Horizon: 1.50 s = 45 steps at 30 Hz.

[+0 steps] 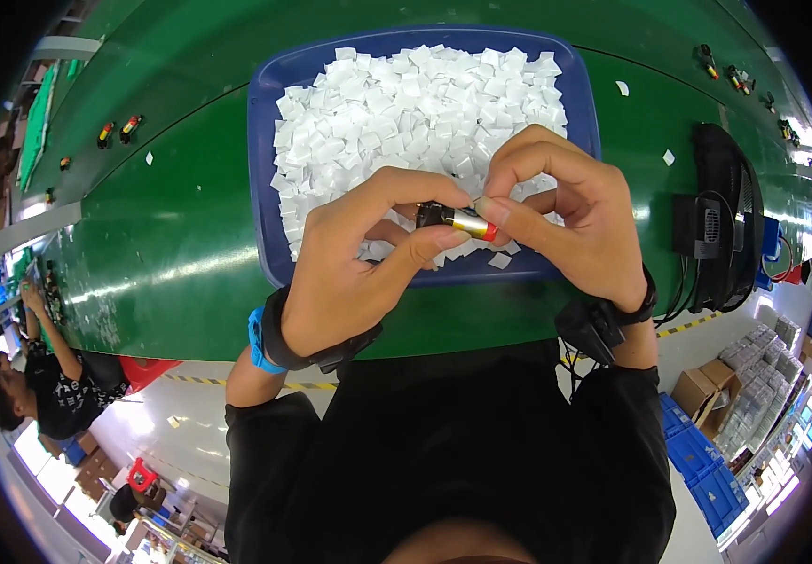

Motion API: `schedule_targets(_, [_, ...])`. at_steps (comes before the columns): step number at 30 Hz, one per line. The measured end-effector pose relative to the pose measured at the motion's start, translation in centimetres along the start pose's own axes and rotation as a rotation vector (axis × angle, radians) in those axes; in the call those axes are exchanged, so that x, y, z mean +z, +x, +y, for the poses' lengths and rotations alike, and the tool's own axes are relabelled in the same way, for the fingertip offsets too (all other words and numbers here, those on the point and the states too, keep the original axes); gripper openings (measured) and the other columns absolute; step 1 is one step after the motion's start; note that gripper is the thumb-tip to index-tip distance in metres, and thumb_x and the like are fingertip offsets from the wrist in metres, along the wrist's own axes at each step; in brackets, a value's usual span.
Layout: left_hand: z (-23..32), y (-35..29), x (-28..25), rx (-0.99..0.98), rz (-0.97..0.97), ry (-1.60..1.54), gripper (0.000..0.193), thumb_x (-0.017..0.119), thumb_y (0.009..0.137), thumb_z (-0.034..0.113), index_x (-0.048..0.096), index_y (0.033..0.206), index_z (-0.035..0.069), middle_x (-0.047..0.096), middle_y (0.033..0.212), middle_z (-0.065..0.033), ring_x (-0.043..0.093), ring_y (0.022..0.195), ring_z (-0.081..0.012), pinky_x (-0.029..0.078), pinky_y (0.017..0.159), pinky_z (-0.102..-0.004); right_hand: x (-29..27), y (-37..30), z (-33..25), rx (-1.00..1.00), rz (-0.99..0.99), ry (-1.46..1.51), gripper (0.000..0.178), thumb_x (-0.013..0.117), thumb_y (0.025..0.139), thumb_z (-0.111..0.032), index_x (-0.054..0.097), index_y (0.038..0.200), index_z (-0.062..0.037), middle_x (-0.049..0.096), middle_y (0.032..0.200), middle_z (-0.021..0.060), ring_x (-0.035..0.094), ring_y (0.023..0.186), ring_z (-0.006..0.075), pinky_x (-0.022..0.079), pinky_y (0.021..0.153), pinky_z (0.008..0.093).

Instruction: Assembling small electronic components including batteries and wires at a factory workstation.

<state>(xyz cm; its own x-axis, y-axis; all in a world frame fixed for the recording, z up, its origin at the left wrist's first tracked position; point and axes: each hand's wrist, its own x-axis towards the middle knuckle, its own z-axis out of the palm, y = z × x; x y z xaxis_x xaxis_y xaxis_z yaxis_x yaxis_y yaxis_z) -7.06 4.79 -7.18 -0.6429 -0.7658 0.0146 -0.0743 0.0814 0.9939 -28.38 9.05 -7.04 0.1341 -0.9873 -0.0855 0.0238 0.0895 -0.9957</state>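
Note:
Between my two hands is a small cylinder (471,222) with a black end, a silver body, a yellow band and a red tip; it looks like a battery, but its exact kind is unclear. My left hand (335,268) is closed on the black end, thumb below and index finger above. At the red end, the thumb and fingers of my right hand (589,221) pinch the piece. Both hands are over the near part of a blue tray (260,179), which holds a heap of small white square pieces (415,108). Fingers hide part of the cylinder.
The tray stands on a green work surface (180,254). Small black, yellow and red pieces (131,127) lie far left, and similar pieces (709,62) far right. A black device with cables (725,216) stands right. Another person (58,385) works at the left.

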Motion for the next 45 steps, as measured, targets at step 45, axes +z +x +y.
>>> schedule_targets(45, [-0.5, 0.3, -0.1, -0.033, 0.142, -0.204, 0.022, 0.064, 0.092, 0.006, 0.056, 0.111, -0.003, 0.064, 0.103, -0.0111, 0.069, 0.09, -0.0175, 0.06, 0.075, -0.0296, 0.3, 0.2, 1.2, -0.25, -0.002, -0.264, 0.037, 0.074, 0.076, 0.006, 0.069, 0.112, 0.001, 0.064, 0.105, 0.012, 0.064, 0.09, 0.0185, 0.053, 0.082, 0.0279])
